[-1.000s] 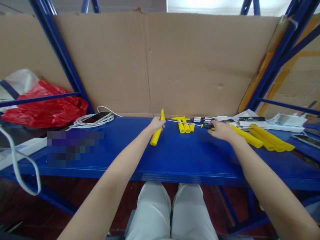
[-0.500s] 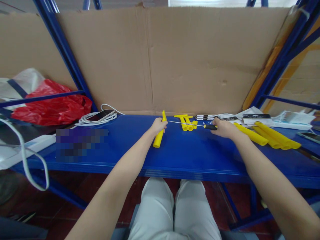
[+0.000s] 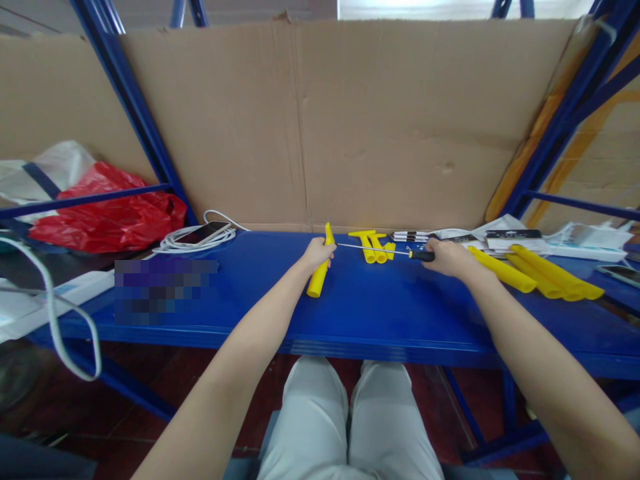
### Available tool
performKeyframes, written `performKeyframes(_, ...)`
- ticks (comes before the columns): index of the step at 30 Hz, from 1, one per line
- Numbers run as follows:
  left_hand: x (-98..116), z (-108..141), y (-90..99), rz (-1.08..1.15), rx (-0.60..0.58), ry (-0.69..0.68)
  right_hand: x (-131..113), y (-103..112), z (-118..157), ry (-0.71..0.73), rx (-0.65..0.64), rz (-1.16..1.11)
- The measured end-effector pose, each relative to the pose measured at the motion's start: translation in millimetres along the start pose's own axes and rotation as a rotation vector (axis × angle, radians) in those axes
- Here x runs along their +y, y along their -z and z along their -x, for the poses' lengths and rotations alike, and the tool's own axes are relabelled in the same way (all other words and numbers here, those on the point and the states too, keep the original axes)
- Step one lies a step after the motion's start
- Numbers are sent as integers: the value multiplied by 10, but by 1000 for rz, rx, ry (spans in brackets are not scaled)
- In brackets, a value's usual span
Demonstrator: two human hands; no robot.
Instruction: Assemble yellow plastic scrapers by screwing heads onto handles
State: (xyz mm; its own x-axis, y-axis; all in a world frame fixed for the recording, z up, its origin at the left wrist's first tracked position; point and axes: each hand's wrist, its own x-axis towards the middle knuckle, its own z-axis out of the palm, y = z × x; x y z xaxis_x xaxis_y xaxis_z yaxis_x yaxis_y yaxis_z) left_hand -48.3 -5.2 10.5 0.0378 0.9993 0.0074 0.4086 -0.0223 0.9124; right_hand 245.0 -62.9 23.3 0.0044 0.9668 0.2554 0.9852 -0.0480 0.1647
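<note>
My left hand [image 3: 320, 253] is closed around a yellow tube with a crosspiece at its top [image 3: 317, 281], held tilted above the blue table [image 3: 370, 313]. In my right hand [image 3: 443, 255] is a screwdriver [image 3: 419, 255] with a black and yellow handle and a long thin shaft. The shaft points left, and its tip meets the upper part of the yellow piece by my left fingers; exact contact is too small to tell. Behind the shaft lie two yellow T-shaped pieces [image 3: 371, 250] and a small yellow part [image 3: 390, 250].
Several yellow tubes [image 3: 555, 277] lie on the right, near white boxes [image 3: 515, 240] and a phone [image 3: 620, 275]. To the left are a coiled white cable [image 3: 195, 240], a red plastic bag [image 3: 110, 210] and a white power strip [image 3: 65, 300]. Cardboard [image 3: 380, 127] stands along the back.
Both hands keep their places and grips, with the screwdriver still against the yellow piece. The whole view has shifted very slightly.
</note>
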Motion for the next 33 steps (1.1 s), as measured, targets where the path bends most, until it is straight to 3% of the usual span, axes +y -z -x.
performKeyframes(9,7,5,-2,-3,-5,4,38,-3,-3,100,28,3)
performKeyframes(17,41,34,-12,0,-9,-1,-35,13,21,-9,36,39)
performKeyframes(23,39,47,-8,4,-7,-1,-38,21,16,41,-8,7)
performKeyframes(33,39,37,-7,15,6,-11,21,-1,-2,14,94,-7)
